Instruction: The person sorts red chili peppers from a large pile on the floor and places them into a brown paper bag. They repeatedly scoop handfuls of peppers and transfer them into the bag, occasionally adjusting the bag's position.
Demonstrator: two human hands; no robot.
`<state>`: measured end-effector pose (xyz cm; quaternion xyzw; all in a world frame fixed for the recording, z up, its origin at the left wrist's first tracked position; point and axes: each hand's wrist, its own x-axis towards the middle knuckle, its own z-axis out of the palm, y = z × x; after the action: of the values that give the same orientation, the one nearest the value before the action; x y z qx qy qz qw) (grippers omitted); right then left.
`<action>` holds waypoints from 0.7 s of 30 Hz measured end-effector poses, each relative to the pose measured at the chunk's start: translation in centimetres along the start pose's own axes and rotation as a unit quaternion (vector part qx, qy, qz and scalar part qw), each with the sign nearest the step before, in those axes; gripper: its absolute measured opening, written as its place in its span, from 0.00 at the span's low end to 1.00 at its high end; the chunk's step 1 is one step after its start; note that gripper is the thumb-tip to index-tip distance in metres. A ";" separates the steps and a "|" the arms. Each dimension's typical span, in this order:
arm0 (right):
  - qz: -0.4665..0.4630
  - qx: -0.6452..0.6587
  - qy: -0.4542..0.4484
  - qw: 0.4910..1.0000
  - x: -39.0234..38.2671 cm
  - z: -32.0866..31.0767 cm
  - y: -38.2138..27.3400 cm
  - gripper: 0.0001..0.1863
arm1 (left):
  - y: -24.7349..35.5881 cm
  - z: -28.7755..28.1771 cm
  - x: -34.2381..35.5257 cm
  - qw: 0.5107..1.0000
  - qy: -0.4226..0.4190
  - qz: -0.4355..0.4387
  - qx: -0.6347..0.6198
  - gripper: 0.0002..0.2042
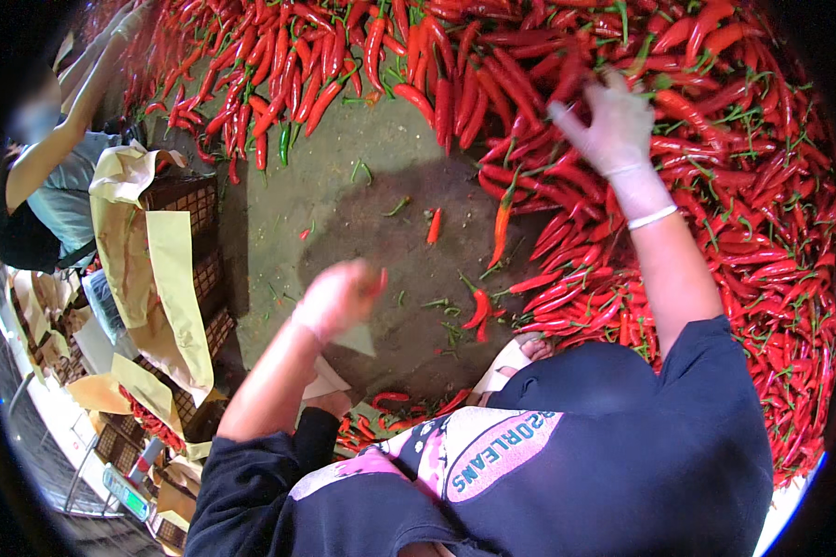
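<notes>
My right hand (pixel 613 125), in a pale glove, reaches into the heap of red chili peppers (pixel 752 251) at the upper right, thumb and fingers apart against the peppers. My left hand (pixel 339 297), also gloved and blurred, is closed over the bare floor left of centre, with what looks like a red pepper tip (pixel 379 280) poking from its fingers. Loose peppers (pixel 476 308) and green stems lie on the concrete between my hands and body.
A masked co-worker (pixel 51 186) reaches toward the pile at upper left. Brown plastic crates (pixel 214 334) draped with paper sheets (pixel 167 297) line the left. A scale display (pixel 125 492) sits at lower left. More peppers (pixel 279 65) bank along the top.
</notes>
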<state>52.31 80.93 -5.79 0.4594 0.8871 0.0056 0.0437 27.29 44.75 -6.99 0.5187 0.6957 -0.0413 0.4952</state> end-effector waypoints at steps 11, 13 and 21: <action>-0.149 0.085 -0.055 0.984 -1.6 1.7 -8.9 0.26 | -1.6 14.5 -12.4 0.989 -0.135 0.008 0.067 0.12; -0.159 0.081 -0.028 0.984 -1.9 1.8 -8.7 0.26 | 2.6 12.1 -6.9 0.999 -0.008 0.038 -0.001 0.12; -0.261 0.275 0.109 0.919 -5.3 -1.7 -1.5 0.23 | 8.3 2.9 8.5 0.893 0.225 0.233 0.311 0.11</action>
<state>53.97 75.79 -3.75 0.2016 0.9414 -0.2004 -0.1814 35.76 52.66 -10.85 0.7891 0.5991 -0.0214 0.1341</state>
